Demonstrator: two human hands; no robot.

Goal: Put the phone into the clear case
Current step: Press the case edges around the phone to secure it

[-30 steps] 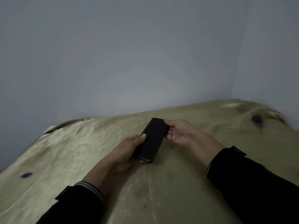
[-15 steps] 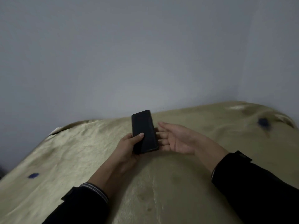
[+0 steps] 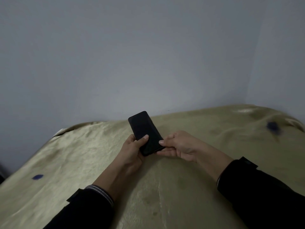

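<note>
Phone (image 3: 145, 132): black, dark screen up, held above the bed cover; its far end tilts up and away toward the wall, its near end sits between the two hands. Whether a clear case is on it cannot be told.

Left hand (image 3: 132, 152): fingers curled under the phone's left edge, thumb laid across the screen near the lower left; closed around the phone.

Right hand (image 3: 178, 146): thumb tip and fingers pinching the phone's lower right corner, remaining fingers bent in; closed on that corner.

Sleeves (image 3: 89, 207): dark, one on each forearm, a striped cuff showing at the left wrist.

Bed cover (image 3: 82, 154): olive-gold, wrinkled, filling the lower half of the view. Far edge meets the wall just beyond the phone; left edge drops off at a pale corner. Open cloth lies on both sides of the hands and in front of them.

Blue marks (image 3: 37, 177): one at the near left, another at the far right, both well apart from the hands.

Wall (image 3: 132, 55): plain grey, with a corner at the right.
</note>
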